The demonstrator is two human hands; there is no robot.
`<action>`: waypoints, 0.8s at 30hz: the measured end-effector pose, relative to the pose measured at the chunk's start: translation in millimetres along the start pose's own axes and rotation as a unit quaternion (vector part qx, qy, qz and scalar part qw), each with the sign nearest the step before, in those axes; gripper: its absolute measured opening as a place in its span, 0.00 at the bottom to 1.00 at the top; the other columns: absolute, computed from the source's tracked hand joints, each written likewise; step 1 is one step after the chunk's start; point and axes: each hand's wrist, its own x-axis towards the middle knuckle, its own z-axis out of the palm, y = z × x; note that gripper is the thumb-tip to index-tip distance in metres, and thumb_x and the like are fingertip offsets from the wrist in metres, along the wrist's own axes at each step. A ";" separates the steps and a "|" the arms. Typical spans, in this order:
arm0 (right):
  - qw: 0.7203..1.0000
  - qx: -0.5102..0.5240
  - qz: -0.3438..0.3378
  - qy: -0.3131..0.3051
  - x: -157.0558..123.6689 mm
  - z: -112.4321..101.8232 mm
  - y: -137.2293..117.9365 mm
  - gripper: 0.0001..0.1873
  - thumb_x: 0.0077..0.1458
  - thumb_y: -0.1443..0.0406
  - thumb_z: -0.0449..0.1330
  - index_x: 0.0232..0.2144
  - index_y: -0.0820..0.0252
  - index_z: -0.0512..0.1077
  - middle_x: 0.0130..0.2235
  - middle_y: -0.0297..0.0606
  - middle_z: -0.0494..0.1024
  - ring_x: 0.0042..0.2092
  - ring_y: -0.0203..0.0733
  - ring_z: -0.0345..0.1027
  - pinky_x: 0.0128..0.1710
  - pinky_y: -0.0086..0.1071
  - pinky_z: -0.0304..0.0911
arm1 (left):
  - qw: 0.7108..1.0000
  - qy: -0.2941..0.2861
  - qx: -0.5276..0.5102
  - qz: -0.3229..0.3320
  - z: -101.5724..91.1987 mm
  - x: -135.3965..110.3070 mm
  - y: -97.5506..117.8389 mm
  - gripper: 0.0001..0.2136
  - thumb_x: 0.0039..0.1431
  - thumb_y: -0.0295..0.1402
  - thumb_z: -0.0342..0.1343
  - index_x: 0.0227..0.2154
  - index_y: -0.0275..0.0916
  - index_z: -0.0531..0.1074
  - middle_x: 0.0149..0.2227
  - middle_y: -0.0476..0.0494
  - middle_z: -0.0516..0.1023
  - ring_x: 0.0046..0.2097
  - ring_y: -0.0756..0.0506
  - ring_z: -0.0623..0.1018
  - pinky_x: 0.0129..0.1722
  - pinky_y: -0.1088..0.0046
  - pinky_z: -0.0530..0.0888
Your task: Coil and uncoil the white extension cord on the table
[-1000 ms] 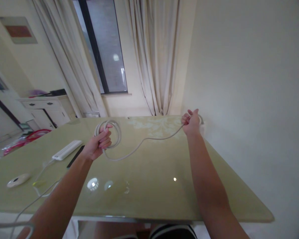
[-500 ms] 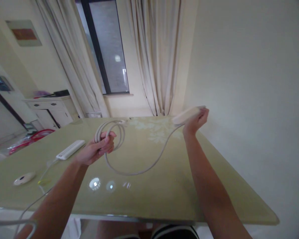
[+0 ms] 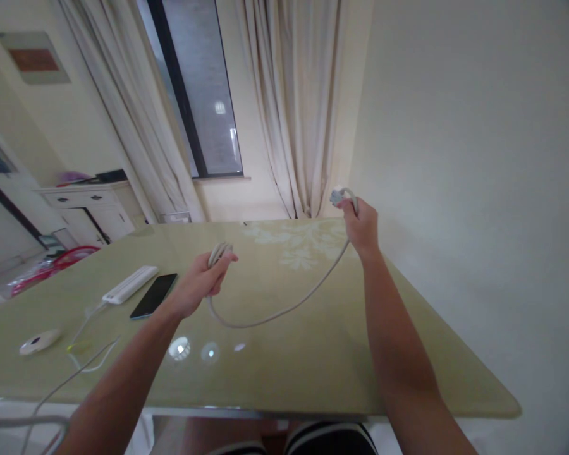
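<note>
My left hand (image 3: 203, 281) is closed around a small coil of off-white cable (image 3: 284, 311), held above the table. From there the cable sags in a long curve across to my right hand (image 3: 361, 224). Raised near the far right edge of the table, that hand is closed on the cable too. A short loop shows above its fingers, with a pale grey end piece (image 3: 336, 197) sticking out to the left; its exact kind is hard to make out. A black phone (image 3: 154, 296) lies beside my left forearm.
Left on the glossy green table (image 3: 289, 373) lie a white power strip (image 3: 130, 284) with its cord, and a white oval object (image 3: 40, 342). Another cable (image 3: 71, 378) runs off the front left edge. A wall (image 3: 478, 189) borders the right side; curtains (image 3: 294, 107) hang behind.
The long white block seen blurred in my right hand no longer shows; a cable loop and grey end piece show there. The left hand's coil looks narrower. The phone has come into view.
</note>
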 end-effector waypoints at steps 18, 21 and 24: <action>0.971 0.211 -0.107 0.035 -28.3 36.4 -38.0 0.29 0.67 0.40 0.47 0.28 0.56 0.62 0.21 0.26 0.57 0.21 0.30 0.50 0.20 0.26 0.47 | 0.924 -0.353 -0.088 -0.120 16.8 -27.6 -0.7 0.17 0.66 0.49 0.56 0.39 0.37 0.72 0.19 0.58 0.54 0.19 0.56 0.51 0.17 0.83 0.54; 0.952 0.291 -0.090 0.016 -37.3 48.4 -55.8 0.30 0.65 0.38 0.49 0.26 0.55 0.59 0.22 0.26 0.55 0.20 0.30 0.47 0.19 0.26 0.45 | 0.932 -0.302 -0.098 -0.173 40.3 -28.0 -5.2 0.20 0.64 0.52 0.56 0.38 0.38 0.71 0.22 0.59 0.52 0.20 0.57 0.48 0.16 0.83 0.47; 0.928 0.369 -0.054 0.008 -46.1 56.2 -75.2 0.32 0.64 0.36 0.47 0.25 0.55 0.56 0.22 0.26 0.51 0.20 0.31 0.43 0.18 0.26 0.43 | 0.937 -0.257 -0.113 -0.209 64.8 -28.7 -13.6 0.16 0.59 0.46 0.64 0.33 0.38 0.69 0.21 0.58 0.56 0.19 0.58 0.49 0.16 0.83 0.46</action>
